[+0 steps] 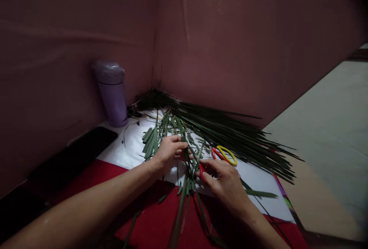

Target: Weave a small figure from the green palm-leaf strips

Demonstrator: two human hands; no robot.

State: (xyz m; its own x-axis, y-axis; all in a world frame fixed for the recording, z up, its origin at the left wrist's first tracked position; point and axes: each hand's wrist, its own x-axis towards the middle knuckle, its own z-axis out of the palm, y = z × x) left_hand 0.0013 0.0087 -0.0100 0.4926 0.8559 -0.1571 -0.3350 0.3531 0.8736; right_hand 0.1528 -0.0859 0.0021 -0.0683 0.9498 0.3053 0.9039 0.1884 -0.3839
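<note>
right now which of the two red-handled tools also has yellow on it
The scissors lying beside the long dark leaves, with one yellow loop and one red; the other tool, in the right hand, shows only red.

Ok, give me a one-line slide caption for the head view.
Head view: left hand holds green leaf strips while the right hand grips a red-handled tool.

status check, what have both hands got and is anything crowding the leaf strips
Left hand pinching green leaf strips. Right hand gripping red-handled tool close by. Red-and-yellow scissors lying just beyond right hand, loose cuttings around.
</note>
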